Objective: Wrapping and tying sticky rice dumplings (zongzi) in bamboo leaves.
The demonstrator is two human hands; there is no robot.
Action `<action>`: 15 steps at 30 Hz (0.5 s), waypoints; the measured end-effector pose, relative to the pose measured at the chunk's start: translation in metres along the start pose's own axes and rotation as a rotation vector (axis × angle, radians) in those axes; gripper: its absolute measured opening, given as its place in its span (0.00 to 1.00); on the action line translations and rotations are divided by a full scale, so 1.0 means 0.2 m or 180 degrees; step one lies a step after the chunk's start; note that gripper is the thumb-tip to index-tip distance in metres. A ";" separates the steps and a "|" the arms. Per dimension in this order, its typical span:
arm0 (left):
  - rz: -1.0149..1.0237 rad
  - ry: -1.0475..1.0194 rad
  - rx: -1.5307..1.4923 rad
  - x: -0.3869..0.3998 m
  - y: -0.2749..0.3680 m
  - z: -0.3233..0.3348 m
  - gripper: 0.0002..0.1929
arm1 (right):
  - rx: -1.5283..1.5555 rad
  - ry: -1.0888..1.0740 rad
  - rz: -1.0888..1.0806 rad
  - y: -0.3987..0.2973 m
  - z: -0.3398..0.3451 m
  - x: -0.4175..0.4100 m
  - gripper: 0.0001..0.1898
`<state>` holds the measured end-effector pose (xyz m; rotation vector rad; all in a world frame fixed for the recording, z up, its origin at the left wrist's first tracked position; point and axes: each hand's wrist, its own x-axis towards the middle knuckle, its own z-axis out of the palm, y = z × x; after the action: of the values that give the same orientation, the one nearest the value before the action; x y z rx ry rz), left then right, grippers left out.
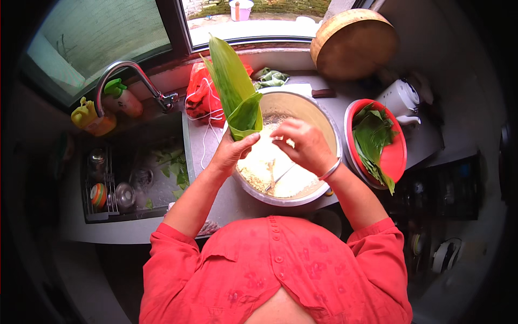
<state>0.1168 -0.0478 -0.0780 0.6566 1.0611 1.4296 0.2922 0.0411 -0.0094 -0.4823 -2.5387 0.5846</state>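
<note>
My left hand [236, 150] grips a folded long green leaf [238, 89], shaped into a cone at its lower end, with the long tips standing upward. Over a large metal basin [291, 201] hangs my right hand [305, 143], its thumb and fingers curled and slightly apart near the cone; nothing plain shows between them. Pale grain [297, 182], overexposed in part, lies in the basin. A spoon or similar utensil [272, 178] rests in the grain. To the right, a red plastic basin [400, 150] holds more green leaves [373, 137].
A sink [135, 206] with leaf pieces and a curved faucet [133, 65] is at left. Behind the metal basin are a red plastic bag [200, 95] with white string and a knife with a dark handle [323, 93]. A round wooden board [354, 46] and white kettle [398, 97] stand at right.
</note>
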 end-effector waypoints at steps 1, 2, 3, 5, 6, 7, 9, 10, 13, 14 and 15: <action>-0.0053 -0.0050 -0.0172 0.00 -0.01 -0.01 0.20 | -0.0193 -0.0711 -0.0159 0.05 0.08 -0.10 0.05; -0.0044 -0.0038 -0.0163 -0.01 0.00 0.00 0.20 | -0.0400 -0.1138 -0.0412 0.11 0.18 -0.20 0.07; -0.0124 -0.0058 -0.0183 -0.01 0.00 0.00 0.20 | -0.0703 -0.1547 -0.0417 0.12 0.24 -0.28 0.08; -0.0194 -0.0022 -0.0185 -0.02 0.00 -0.02 0.19 | -0.0668 -0.1762 -0.0518 0.11 0.31 -0.34 0.06; -0.0209 -0.0116 -0.0149 -0.02 -0.02 -0.03 0.19 | -0.0590 -0.1786 -0.0523 0.11 0.31 -0.34 0.05; -0.0228 -0.0212 -0.0111 -0.02 -0.03 -0.04 0.19 | -0.0511 -0.1810 -0.0526 0.11 0.32 -0.34 0.04; -0.0306 -0.0211 0.0022 -0.04 -0.05 -0.05 0.21 | -0.0448 -0.1695 -0.0634 0.15 0.35 -0.33 0.04; -0.0239 -0.0075 0.0145 -0.05 -0.06 -0.03 0.22 | -0.0416 -0.1591 -0.0714 0.17 0.36 -0.32 0.03; -0.0127 0.0192 0.0265 -0.07 -0.10 -0.01 0.24 | -0.0171 -0.1152 -0.0576 0.24 0.32 -0.25 0.04; -0.0202 0.0231 0.0205 -0.07 -0.11 -0.02 0.24 | 0.0082 -0.1107 -0.0529 0.29 0.34 -0.25 0.04; -0.0292 0.0255 0.0141 -0.07 -0.12 -0.02 0.23 | 0.0108 -0.1103 -0.0508 0.31 0.33 -0.24 0.04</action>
<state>0.1265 -0.0643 -0.0977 0.5789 1.1739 1.3657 0.3097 0.0516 -0.1098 -0.1734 -2.8533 0.7006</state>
